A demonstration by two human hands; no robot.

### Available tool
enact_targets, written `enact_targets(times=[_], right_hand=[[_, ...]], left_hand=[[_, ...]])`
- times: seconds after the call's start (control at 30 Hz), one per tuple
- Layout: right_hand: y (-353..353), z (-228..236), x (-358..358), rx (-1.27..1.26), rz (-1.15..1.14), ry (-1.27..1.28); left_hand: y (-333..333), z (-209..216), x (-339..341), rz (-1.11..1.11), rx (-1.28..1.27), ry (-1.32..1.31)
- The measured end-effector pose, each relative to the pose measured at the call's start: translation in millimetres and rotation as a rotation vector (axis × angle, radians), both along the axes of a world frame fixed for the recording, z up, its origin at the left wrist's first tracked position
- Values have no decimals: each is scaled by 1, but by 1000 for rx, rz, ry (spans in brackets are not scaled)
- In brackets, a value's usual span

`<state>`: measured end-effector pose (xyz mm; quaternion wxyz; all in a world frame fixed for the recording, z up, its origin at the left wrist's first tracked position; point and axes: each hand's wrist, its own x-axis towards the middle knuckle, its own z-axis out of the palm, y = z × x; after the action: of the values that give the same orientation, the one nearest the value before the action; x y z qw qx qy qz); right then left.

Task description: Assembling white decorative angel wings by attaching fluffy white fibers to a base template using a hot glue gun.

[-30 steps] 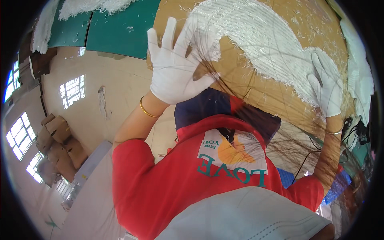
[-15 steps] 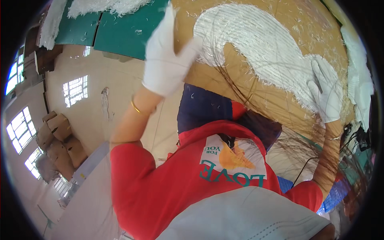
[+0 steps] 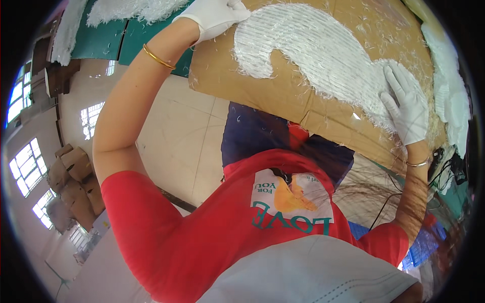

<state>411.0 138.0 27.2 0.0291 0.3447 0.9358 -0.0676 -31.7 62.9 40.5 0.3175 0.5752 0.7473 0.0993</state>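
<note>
A curved piece of white fluffy striped fabric (image 3: pixel 323 55) lies on a sheet of brown cardboard (image 3: pixel 227 76). My right hand (image 3: pixel 408 108), in a white glove, rests flat on the fabric's right end with its fingers stretched out. At the top edge of the picture is my left hand (image 3: pixel 212 19), gloved in white too. Its thumb and bent fingers come together beside the fabric's upper left edge. The other fingertips are partly cut off, and what they hold, if anything, is hidden.
More white fluffy fabric (image 3: pixel 134 9) lies on a green table (image 3: pixel 98 38) at the far left. Another white strip (image 3: pixel 448 86) hangs along the right edge. Loose fibres litter the cardboard. Cardboard boxes (image 3: pixel 76 177) stand at the left; a blue basket (image 3: pixel 424 247) is at lower right.
My left hand has moved up to the fabric's upper left edge, its fingers going from spread to bent. The right hand stays on the fabric's right end. Dark hair strands have left the fabric.
</note>
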Motion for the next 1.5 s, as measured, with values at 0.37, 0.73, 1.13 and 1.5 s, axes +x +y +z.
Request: enact_targets(times=[0.37,0.73,1.13,1.5], right_hand=[[6,-9,6,-5,67,36],[7,-15,5,45,48,75],[6,-11,6,70,78,32],[6,-13,5,31,52,66]], left_hand=[[-13,13,9,82,-10,2],[-6,-6,-3,-57,-27,83],[-46,5,23,63,602,40],[-151,-35,51,-298,703,433]])
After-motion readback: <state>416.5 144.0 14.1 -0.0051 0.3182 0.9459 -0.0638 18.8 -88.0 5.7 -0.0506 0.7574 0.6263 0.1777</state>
